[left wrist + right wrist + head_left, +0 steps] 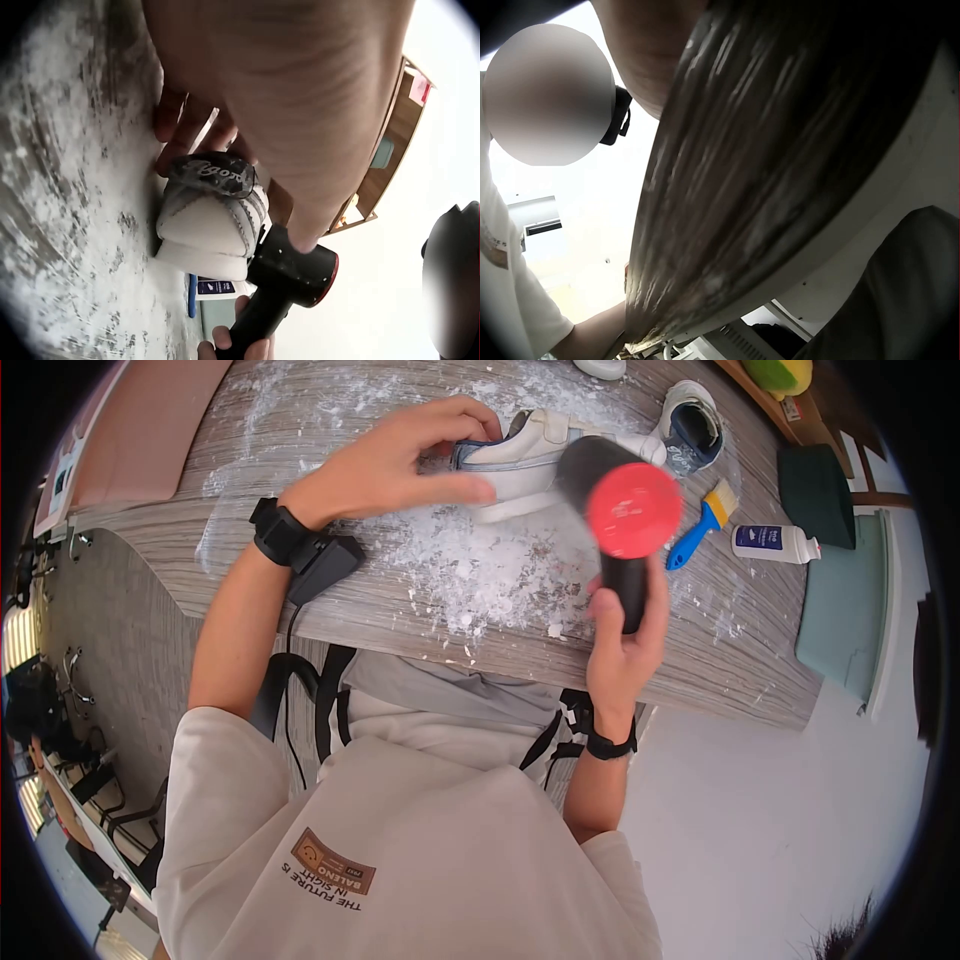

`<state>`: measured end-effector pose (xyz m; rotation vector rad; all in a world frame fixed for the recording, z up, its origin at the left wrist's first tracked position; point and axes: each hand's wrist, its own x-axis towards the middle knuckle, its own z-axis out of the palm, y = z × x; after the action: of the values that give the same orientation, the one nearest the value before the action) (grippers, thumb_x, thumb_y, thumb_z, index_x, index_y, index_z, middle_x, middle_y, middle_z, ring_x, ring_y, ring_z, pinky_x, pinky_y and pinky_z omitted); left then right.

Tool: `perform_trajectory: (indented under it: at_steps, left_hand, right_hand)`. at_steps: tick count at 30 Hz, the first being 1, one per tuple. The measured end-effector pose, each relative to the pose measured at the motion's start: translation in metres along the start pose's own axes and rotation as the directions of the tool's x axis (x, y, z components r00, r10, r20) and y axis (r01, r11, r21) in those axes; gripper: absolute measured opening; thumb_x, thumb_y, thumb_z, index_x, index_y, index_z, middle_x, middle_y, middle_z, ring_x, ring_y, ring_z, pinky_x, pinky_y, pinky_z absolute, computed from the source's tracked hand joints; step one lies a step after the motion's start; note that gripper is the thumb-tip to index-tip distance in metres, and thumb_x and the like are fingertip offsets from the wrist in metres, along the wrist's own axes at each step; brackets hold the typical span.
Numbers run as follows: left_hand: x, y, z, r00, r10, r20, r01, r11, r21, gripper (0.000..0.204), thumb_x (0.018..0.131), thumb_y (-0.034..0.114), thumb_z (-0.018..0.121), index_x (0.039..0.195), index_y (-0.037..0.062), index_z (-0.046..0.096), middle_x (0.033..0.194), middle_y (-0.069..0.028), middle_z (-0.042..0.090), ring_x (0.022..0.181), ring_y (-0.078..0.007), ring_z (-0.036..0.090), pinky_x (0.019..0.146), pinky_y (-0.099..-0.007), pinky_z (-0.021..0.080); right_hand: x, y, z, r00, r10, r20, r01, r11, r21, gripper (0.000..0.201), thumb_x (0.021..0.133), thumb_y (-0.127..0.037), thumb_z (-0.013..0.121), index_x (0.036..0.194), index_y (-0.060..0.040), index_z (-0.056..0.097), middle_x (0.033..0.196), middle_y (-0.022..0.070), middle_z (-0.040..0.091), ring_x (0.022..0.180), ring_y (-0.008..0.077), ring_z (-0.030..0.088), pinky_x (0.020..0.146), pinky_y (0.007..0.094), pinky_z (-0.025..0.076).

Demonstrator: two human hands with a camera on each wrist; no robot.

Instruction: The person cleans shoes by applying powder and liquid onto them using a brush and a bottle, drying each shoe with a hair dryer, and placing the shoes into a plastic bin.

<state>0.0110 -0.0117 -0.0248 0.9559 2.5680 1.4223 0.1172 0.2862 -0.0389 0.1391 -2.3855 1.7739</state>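
A white sneaker (520,472) with grey-blue trim lies on the powder-dusted table. My left hand (405,465) grips it around the heel end, fingers on its far side and the blurred thumb on the near side. The dark lettered heel patch (214,174) shows in the left wrist view. In my right hand (628,645) is the handle of a black hair dryer (635,510) with a red round end. Its black barrel overlaps the toe half of the sneaker in the head view. The right wrist view shows mostly the table edge (735,180), with the dryer hidden.
Another sneaker (692,428) stands farther right. Near it lie a blue-handled brush (703,525) and a white bottle (770,544). White powder and flakes (480,575) cover the middle of the table. A pinkish flat panel (150,430) sits at the left, a greenish bin (850,600) at the right.
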Motion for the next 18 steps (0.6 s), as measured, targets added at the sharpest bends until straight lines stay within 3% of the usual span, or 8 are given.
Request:
perform_trajectory:
  at_steps: [2,4,7,9,10,13,15,18]
  left_hand:
    - [0.000,0.003,0.005,0.999,0.024,-0.027,-0.021,0.995,0.092,0.022,0.094,0.016,0.073,0.108,0.0011,0.064,0.140,-0.0104,0.057,0.128,-0.0283,0.054,0.109,-0.0402,0.042]
    - [0.000,0.003,0.008,0.996,0.070,-0.059,-0.060,0.985,0.163,0.023,0.092,0.015,0.075,0.108,0.0026,0.063,0.142,-0.0100,0.055,0.128,-0.0273,0.056,0.108,-0.0396,0.045]
    - [0.002,0.001,0.010,0.941,0.266,-0.209,-0.224,0.953,0.203,0.054,0.082,0.036,0.087,0.119,0.0035,0.064,0.133,-0.0061,0.058,0.114,-0.0220,0.060,0.096,-0.0355,0.050]
    - [0.004,0.010,0.002,0.986,0.125,-0.113,-0.109,0.985,0.136,0.043,0.081,0.015,0.079,0.121,0.0101,0.062,0.144,-0.0133,0.044,0.128,-0.0310,0.048,0.106,-0.0418,0.042]
    - [0.005,0.014,-0.001,0.997,0.054,-0.061,-0.047,0.993,0.106,0.044,0.080,0.005,0.075,0.121,0.0133,0.062,0.149,-0.0169,0.037,0.136,-0.0356,0.042,0.112,-0.0449,0.038]
    - [0.008,0.000,-0.003,0.970,0.170,-0.176,-0.134,0.971,0.196,0.040,0.080,-0.001,0.070,0.118,0.0116,0.063,0.147,-0.0192,0.038,0.134,-0.0367,0.044,0.110,-0.0449,0.040]
    - [0.008,-0.003,-0.001,0.946,0.171,-0.275,-0.085,0.951,0.298,0.043,0.080,-0.004,0.065,0.120,0.0112,0.063,0.146,-0.0201,0.038,0.133,-0.0375,0.045,0.110,-0.0454,0.040]
    - [0.009,-0.002,-0.001,0.933,0.173,-0.316,-0.078,0.953,0.294,0.048,0.079,-0.007,0.059,0.124,0.0102,0.063,0.145,-0.0213,0.039,0.133,-0.0384,0.045,0.110,-0.0460,0.040]
  right_hand:
    - [0.003,-0.004,0.002,0.992,0.054,-0.110,-0.043,0.994,0.097,0.055,0.100,-0.008,0.064,0.151,0.0021,0.044,0.121,0.0153,0.065,0.099,0.0162,0.065,0.084,0.0288,0.053]
    - [0.003,-0.007,0.001,0.991,0.064,-0.113,-0.052,0.993,0.103,0.058,0.103,-0.010,0.060,0.154,0.0012,0.037,0.116,0.0147,0.064,0.086,0.0117,0.060,0.074,0.0246,0.049]
    - [0.003,-0.008,0.004,0.984,0.016,-0.180,-0.003,0.998,0.070,0.056,0.103,-0.010,0.059,0.154,0.0014,0.037,0.111,0.0134,0.065,0.082,0.0113,0.058,0.072,0.0251,0.048]
    - [0.004,-0.009,0.008,0.970,-0.008,-0.242,0.020,0.999,0.045,0.054,0.104,-0.011,0.057,0.153,0.0017,0.038,0.102,0.0105,0.065,0.079,0.0118,0.056,0.072,0.0265,0.047]
    - [0.004,-0.008,0.006,0.973,0.007,-0.230,0.011,0.997,0.075,0.055,0.104,-0.011,0.058,0.154,0.0015,0.038,0.106,0.0117,0.065,0.081,0.0117,0.057,0.072,0.0259,0.047]
    - [0.006,-0.006,0.002,0.985,0.070,-0.161,-0.051,0.992,0.116,0.057,0.102,-0.011,0.061,0.153,0.0009,0.039,0.116,0.0141,0.065,0.086,0.0120,0.061,0.073,0.0251,0.049]
    - [0.006,-0.011,0.001,0.986,0.142,-0.086,-0.136,0.988,0.072,0.056,0.101,-0.010,0.063,0.152,0.0008,0.042,0.119,0.0144,0.064,0.090,0.0130,0.063,0.077,0.0262,0.051]
    - [0.001,-0.004,0.000,0.999,0.049,0.001,-0.049,0.999,0.020,0.055,0.098,-0.008,0.065,0.149,0.0011,0.047,0.123,0.0148,0.064,0.098,0.0150,0.066,0.084,0.0291,0.054]
